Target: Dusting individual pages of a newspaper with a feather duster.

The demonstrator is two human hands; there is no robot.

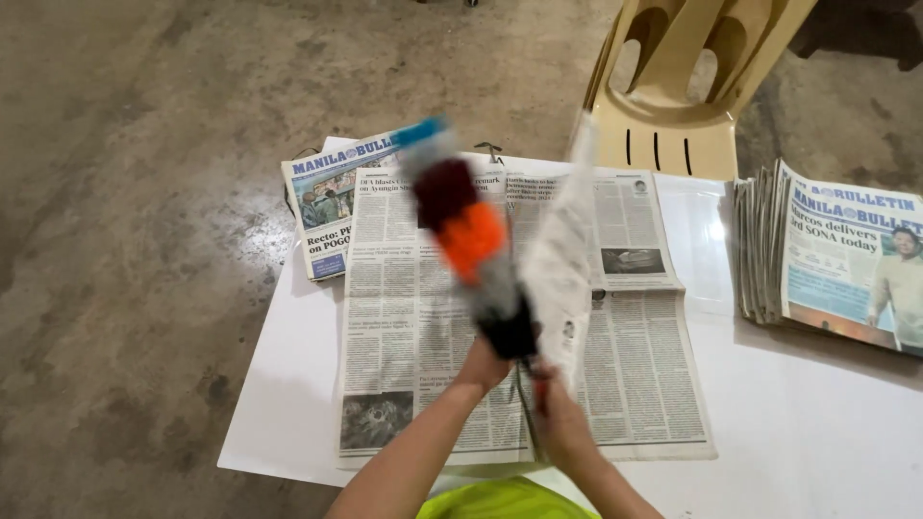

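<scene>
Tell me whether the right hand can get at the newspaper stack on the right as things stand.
Probably not freely: the right hand is closed on a paper piece, though nothing lies between it and the newspaper stack.

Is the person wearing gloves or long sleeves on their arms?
No. The left hand and right hand are bare, with no gloves, rings or watch that I can see. Both forearms are uncovered too, so no sleeves reach them. A bright yellow-green piece of clothing shows just below the arms.

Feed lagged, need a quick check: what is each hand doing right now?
Left hand: closed around the dark end of a multicoloured duster.
Right hand: closed on a rolled newspaper sheet, apparently with scissors.
</scene>
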